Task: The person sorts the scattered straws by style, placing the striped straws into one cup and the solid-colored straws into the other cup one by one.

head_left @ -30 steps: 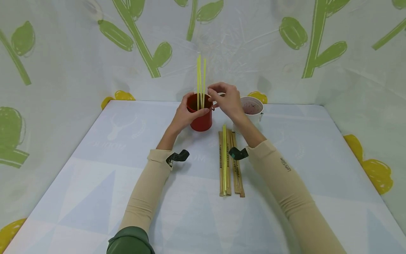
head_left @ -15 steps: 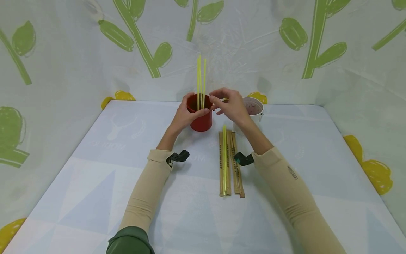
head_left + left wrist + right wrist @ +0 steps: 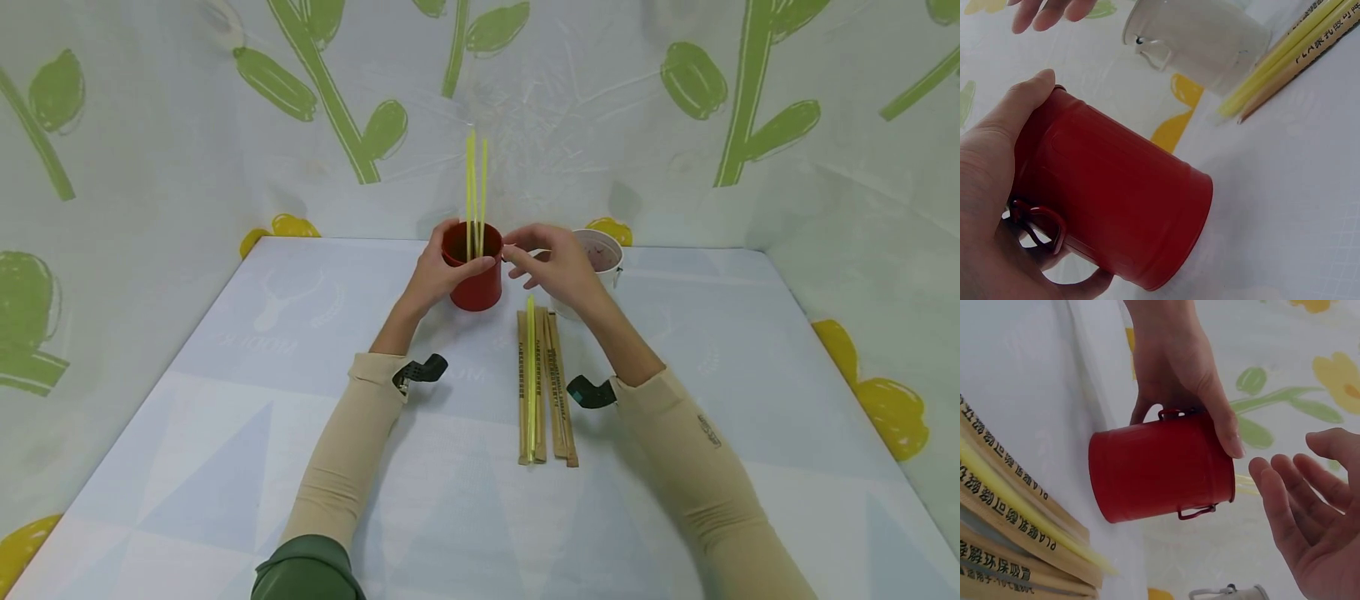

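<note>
My left hand (image 3: 435,273) grips a small red metal bucket (image 3: 477,294) from its left side, with the thumb along the front of the rim. Several thin yellow straws (image 3: 484,171) stand upright in the bucket and rise well above it. Just right of the rim is my right hand (image 3: 561,262), its fingers loosely bent and holding nothing. The right wrist view shows a gap between these fingertips (image 3: 1260,467) and the red bucket (image 3: 1160,469). In the left wrist view a small loop handle shows on the bucket wall (image 3: 1116,187) beside my left hand (image 3: 985,181).
A white bucket (image 3: 600,250) stands behind my right hand, partly hidden by it. Nearer me on the table (image 3: 300,467) lie several brown paper-wrapped straws (image 3: 522,400) and a yellow straw (image 3: 532,383) lengthwise. A leaf-printed curtain (image 3: 570,108) closes off the back.
My right hand has drawn back from the straws and rim, moving down and to the right. My left hand, the red bucket and the straws in it stay still.
</note>
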Tool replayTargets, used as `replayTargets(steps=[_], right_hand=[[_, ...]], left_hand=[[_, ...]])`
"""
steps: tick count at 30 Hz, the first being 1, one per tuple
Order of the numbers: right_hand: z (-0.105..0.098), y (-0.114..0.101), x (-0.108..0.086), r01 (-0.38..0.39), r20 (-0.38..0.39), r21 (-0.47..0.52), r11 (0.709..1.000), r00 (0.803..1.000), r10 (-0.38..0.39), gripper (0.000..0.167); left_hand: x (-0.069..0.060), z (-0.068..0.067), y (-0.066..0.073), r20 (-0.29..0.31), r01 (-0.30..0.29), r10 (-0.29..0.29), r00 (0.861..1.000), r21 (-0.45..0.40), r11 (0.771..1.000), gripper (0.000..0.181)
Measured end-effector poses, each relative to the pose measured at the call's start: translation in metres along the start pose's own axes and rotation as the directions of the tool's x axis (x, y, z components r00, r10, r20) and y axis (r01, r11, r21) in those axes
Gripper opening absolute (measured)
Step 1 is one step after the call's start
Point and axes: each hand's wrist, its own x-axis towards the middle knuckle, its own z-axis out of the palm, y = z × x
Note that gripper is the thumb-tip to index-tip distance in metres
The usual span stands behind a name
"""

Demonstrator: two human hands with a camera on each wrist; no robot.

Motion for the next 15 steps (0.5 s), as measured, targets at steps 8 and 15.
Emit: replayTargets(steps=[8,15], right_hand=[[-0.003,0.004,-0.014,-0.043,0.022,-0.053,0.998,0.999,0.044,0.034],[-0.004,0.009,-0.018,-0.095,0.05,-0.082,0.992,0.994,0.099,0.04]], left_hand=[[0.0,0.001,-0.001,0.003,-0.004,0.004,1.0,-0.004,1.0,0.096],[0.0,0.0,0.0,0.007,0.008,-0.008,1.0,-0.004,1.0,0.096]])
